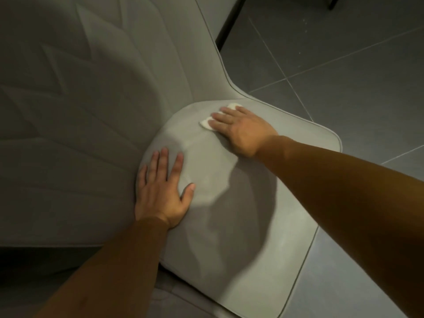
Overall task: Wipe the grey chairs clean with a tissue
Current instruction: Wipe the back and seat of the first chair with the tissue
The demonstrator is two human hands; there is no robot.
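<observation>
1. A padded grey chair with a smooth seat cushion (263, 226) fills the centre of the frame; its quilted backrest rises at upper left.
2. The right hand (241, 131), fingers straight, presses a small white folded tissue (205, 124) flat on the seat's upper edge, near the backrest seam.
3. The left hand (160, 191) rests open and flat at centre left, holding nothing.
4. Unwiped seat likely lies toward the lower right, so the right hand is best placed.

R hand (243, 131) flat on tissue (206, 123)
</observation>
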